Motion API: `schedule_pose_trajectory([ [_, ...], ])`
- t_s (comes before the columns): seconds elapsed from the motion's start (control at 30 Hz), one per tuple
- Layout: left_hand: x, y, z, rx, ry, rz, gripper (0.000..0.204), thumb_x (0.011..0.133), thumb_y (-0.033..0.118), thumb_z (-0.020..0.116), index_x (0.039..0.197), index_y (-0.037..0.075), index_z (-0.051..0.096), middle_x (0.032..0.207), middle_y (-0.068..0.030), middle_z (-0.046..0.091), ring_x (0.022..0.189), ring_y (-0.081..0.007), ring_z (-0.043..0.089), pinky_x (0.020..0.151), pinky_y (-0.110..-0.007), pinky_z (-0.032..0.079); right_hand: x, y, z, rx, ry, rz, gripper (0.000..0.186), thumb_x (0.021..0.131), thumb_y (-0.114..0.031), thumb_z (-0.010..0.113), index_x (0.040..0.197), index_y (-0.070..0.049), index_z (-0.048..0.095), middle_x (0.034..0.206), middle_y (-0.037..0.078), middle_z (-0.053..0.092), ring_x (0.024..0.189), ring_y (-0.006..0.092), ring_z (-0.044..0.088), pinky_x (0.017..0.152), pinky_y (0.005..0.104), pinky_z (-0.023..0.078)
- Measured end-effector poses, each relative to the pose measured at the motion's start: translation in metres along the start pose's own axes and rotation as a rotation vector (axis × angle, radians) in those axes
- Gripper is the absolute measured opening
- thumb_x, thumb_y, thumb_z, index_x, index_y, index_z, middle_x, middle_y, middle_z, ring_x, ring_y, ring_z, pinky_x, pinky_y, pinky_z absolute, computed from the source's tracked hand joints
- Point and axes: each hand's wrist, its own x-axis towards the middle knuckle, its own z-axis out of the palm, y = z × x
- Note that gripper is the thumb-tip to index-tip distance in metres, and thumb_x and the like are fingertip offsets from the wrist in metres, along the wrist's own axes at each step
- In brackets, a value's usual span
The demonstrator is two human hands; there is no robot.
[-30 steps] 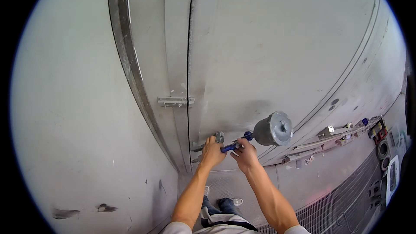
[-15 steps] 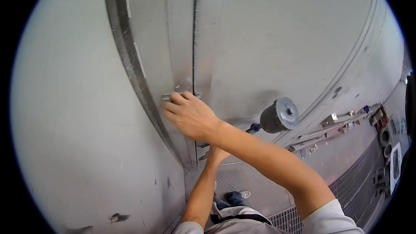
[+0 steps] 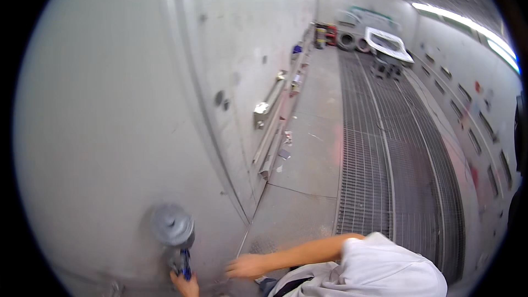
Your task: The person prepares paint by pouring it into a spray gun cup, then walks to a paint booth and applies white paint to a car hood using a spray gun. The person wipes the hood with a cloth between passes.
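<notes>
Low in the view, my left hand is wrapped round the handle of a spray gun. The gun has a blue body, with a round grey lidded cup on top. It is held upright close to the pale grey wall panel. To the right of it, my right hand reaches leftward at the end of a bent arm. Its fingers are a little blurred but look loosely apart, with nothing seen in them.
Long metal strips and scraps lie along the wall's foot. Floor grating runs down the room. At the far end stand tyres and a white panel with an opening. The right wall has slots.
My view has swung right and up, from the door seam to the long room. My right hand has left the small latch on the seam. The spray gun stays in my left hand.
</notes>
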Motion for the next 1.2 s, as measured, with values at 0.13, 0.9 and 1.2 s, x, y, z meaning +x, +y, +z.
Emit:
schedule_pose_trajectory([
  [0.13, -0.029, 0.041, -0.037, 0.099, 0.016, 0.122, 0.047, 0.078, 0.017, 0.069, 0.120, -0.003, 0.061, 0.132, -0.0273, 0.052, 0.121, -0.0398, 0.051, 0.103, -0.042, 0.039, -0.302, 0.094, -0.003, 0.042, 0.129, 1.104, 0.033, 0.082, -0.021, 0.056, 0.112, -0.014, 0.066, 0.109, 0.014, 0.066, 0.104, 0.0321, 0.061, 0.089, 0.0442, 0.048],
  [0.9, -0.145, 0.741, 0.341, -0.937, -0.745, 0.285, 0.022, 0.091, 0.017, 0.062, 0.100, -0.003, 0.063, 0.065, -0.0016, 0.049, 0.058, -0.0106, 0.044, 0.054, -0.027, 0.039, -0.636, 0.212, -0.335, 0.346, 0.908, 1.010, 0.039, 0.091, -0.027, 0.062, 0.121, -0.001, 0.059, 0.103, 0.012, 0.069, 0.091, 0.0242, 0.068, 0.081, 0.0333, 0.054],
  [1.2, -0.210, 1.077, 0.457, -0.662, -1.025, 0.946, 0.023, 0.082, 0.020, 0.067, 0.091, 0.001, 0.058, 0.071, -0.0172, 0.064, 0.060, -0.0369, 0.059, 0.058, -0.041, 0.048, -0.775, 0.317, -0.500, 0.172, 1.311, 1.080, 0.071, 0.080, -0.038, 0.075, 0.129, 0.003, 0.044, 0.120, 0.020, 0.056, 0.113, 0.0283, 0.057, 0.092, 0.0373, 0.047],
])
